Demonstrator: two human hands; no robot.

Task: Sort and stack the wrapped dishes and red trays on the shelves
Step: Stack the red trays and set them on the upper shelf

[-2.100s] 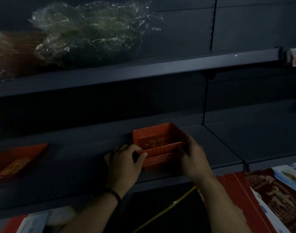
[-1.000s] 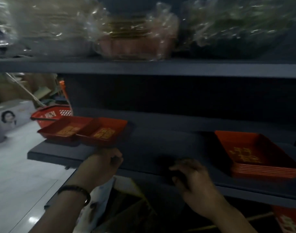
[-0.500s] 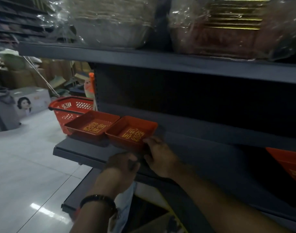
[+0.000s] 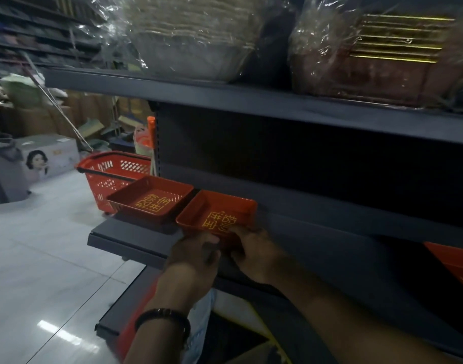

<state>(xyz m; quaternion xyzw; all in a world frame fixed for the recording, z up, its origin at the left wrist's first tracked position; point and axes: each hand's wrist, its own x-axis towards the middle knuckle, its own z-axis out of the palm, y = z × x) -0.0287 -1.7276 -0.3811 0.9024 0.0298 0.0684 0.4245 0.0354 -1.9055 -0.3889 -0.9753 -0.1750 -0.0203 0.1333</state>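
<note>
Now: both hands on the tray, at the left end of the lower shelf.
Near rim pinched by left hand and right hand — probably light, stiff, slick plastic, best held at opposite rims; second tray just beside.

Counted three red trays: the centre tray, the left tray beside it, the cut-off tray at right edge. Counted two wrapped bundles along the top — the pale bundle, the brown bundle. Saw two hands, left hand and right hand, one shopping basket at left, one wristband.
</note>
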